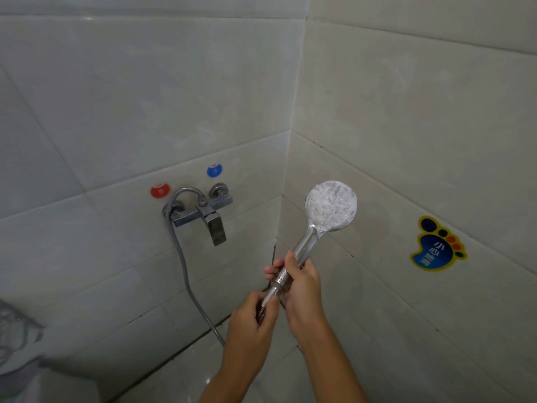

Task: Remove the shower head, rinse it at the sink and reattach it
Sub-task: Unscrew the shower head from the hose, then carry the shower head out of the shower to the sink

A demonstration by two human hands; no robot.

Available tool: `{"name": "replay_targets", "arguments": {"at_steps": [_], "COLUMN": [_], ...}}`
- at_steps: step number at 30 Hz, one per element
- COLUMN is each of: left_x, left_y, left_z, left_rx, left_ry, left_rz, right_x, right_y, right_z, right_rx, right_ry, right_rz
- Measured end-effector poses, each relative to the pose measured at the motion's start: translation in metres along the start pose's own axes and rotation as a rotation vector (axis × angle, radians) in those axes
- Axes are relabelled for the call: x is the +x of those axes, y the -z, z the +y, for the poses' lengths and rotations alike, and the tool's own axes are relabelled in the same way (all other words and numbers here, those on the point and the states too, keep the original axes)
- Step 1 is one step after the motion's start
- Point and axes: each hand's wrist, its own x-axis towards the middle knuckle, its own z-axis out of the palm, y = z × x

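Observation:
A chrome shower head (331, 205) with a round, spotted spray face points up and to the right in front of the tiled corner. My right hand (299, 283) grips the lower part of its handle. Just below, my left hand (255, 318) pinches the metal nut at the hose end, right where it meets the handle's base. The grey hose (186, 274) runs from the wall tap down the tiles and across to my left hand.
A chrome mixer tap (207, 215) is fixed to the left wall, with a red dot (159, 191) and a blue dot (215, 170) above it. A blue foot-shaped sticker (436, 248) is on the right wall. A wire rack (11, 327) shows at the lower left edge.

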Motion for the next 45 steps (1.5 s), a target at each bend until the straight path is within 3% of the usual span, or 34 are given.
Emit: {"name": "replay_targets", "arguments": {"at_steps": [20, 28, 33, 39, 45], "left_x": [0.0, -0.011, -0.026, -0.045, -0.056], "left_y": [-0.002, -0.012, -0.019, -0.034, -0.062], "left_z": [-0.012, -0.05, -0.08, -0.127, -0.17], "left_rx": [0.019, 0.068, 0.092, 0.126, 0.267], "left_ry": [0.04, 0.153, 0.261, 0.451, 0.515], "left_rz": [0.024, 0.014, -0.018, -0.059, -0.221], "right_x": [0.011, 0.012, 0.015, 0.005, 0.006], "right_y": [0.015, 0.043, 0.075, 0.133, 0.191], "right_z": [0.005, 0.032, 0.064, 0.113, 0.157], "right_rx": [0.024, -0.209, -0.244, -0.092, -0.204], "right_ry": [-0.02, -0.1, -0.253, -0.493, -0.579], "right_rz": [0.029, 0.109, 0.155, 0.162, 0.225]}}
